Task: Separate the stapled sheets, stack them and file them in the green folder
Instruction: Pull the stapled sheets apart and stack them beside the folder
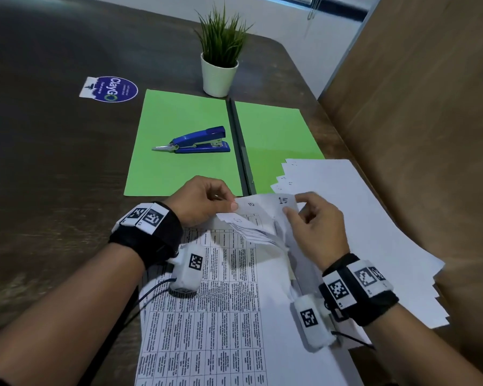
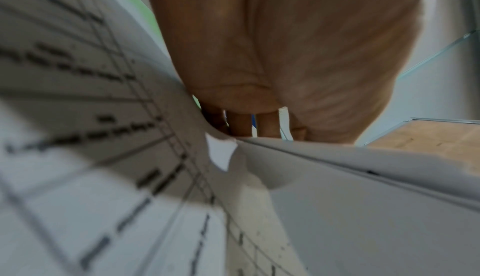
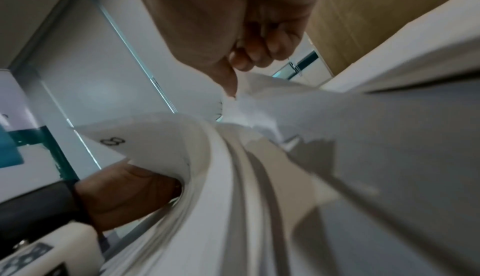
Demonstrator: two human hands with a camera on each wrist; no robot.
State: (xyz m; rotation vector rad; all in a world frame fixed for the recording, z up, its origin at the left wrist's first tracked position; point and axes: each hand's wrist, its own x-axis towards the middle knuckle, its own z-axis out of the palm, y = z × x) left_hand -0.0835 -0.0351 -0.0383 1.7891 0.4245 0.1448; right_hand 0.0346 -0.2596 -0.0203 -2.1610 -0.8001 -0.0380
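A stapled set of printed sheets (image 1: 207, 302) lies near the table's front edge, its far corner lifted. My left hand (image 1: 207, 199) pinches the curled-up corners of the upper pages (image 1: 243, 215). My right hand (image 1: 304, 215) pinches the corner of the sheet marked 15 (image 1: 283, 201) and holds it apart from them. The right wrist view shows my thumb (image 3: 228, 83) pressed on that corner and a page marked 8 (image 3: 145, 143). The green folder (image 1: 179, 140) lies open beyond my hands. A fanned pile of loose white sheets (image 1: 360, 218) lies at the right.
A blue stapler (image 1: 198, 142) with a remover tip lies on the folder's left half. A potted plant (image 1: 219, 68) stands behind the folder, a round sticker (image 1: 112, 89) to its left. A brown padded wall (image 1: 430, 107) runs along the table's right edge.
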